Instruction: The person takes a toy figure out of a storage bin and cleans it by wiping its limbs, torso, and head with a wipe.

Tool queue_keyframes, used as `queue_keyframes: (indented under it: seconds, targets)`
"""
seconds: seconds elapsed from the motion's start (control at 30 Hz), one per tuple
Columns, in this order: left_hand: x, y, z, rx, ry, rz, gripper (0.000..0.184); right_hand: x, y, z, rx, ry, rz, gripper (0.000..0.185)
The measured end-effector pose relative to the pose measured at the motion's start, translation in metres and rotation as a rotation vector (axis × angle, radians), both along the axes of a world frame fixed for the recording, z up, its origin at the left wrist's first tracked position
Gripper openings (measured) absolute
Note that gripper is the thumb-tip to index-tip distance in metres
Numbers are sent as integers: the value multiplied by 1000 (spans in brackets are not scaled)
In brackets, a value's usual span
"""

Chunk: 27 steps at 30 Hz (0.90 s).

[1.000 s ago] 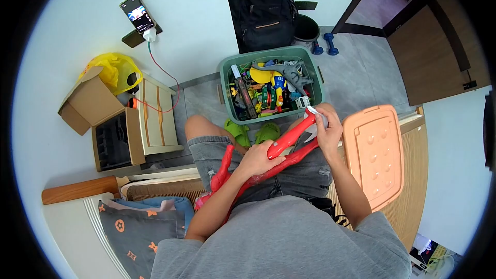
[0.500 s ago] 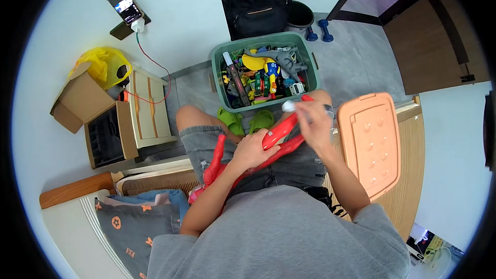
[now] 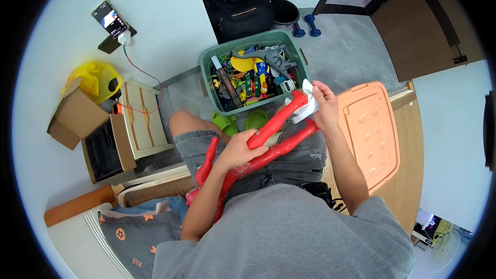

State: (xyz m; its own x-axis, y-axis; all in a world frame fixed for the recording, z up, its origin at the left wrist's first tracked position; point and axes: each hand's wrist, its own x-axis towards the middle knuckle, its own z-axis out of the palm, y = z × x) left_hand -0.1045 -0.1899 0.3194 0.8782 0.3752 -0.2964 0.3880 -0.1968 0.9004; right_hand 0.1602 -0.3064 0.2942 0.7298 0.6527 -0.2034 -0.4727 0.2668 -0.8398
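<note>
A large red toy figure [image 3: 235,175] lies across my lap, its two legs stretched toward the upper right and one arm raised at the left. My left hand [image 3: 240,150] is wrapped around the upper of its legs. Between the fingers and thumb of my right hand [image 3: 325,107] is a white tissue [image 3: 308,104], spread out against the foot of that leg. The other leg's foot ends just below the tissue. Part of the figure's body and head is hidden behind my left forearm.
A green bin [image 3: 207,98] full of toys stands on the floor ahead, with green slippers [image 3: 256,120] before it. An orange lid [image 3: 369,137] lies at right. At left are an open cardboard box [image 3: 77,108] and a drawer cabinet [image 3: 144,119]. A black backpack [image 3: 237,5] stands behind the bin.
The tissue was bunched in my right hand and now hangs spread at the foot. My right hand has moved slightly right and up. The figure's legs have swung a little; my left hand keeps its hold.
</note>
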Motion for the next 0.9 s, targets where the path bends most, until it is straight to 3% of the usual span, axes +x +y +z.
queue_keyframes:
  seconds: [0.07,0.17,0.2,0.27,0.4,0.57,0.67,0.73,0.77,0.83,0.87,0.9]
  targets:
    - [-4,7,11,-28,-13,-37,41,-2,-5,6,-10,-42,59,23]
    - [-12,11,9,-121,-21,-90,40,-22,-1,39,-45,-564,301,28]
    - [-14,15,6,-169,-25,-108,42,-23,1,44,-45,-563,294,28]
    - [-19,20,1,-165,-9,-150,43,-22,2,47,-30,-55,473,30]
    - [-31,21,-4,-291,-73,-181,42,-17,-4,51,-25,159,637,33]
    - [-34,29,14,-427,-100,-269,46,-35,1,65,-43,172,525,28]
    - [-22,23,43,-207,-150,-157,49,-41,8,68,-65,129,497,27]
    - [-2,18,56,-62,-277,-133,54,-43,12,64,-105,21,512,28]
    - [7,13,59,-180,-234,-70,44,-44,14,66,-102,19,524,28]
    - [24,8,57,-44,-164,-10,41,-46,16,74,-406,-657,327,25]
    - [31,4,54,84,-91,39,39,-47,16,82,-414,-762,215,24]
    - [35,-1,53,103,-196,70,37,-44,14,79,-393,-767,206,24]
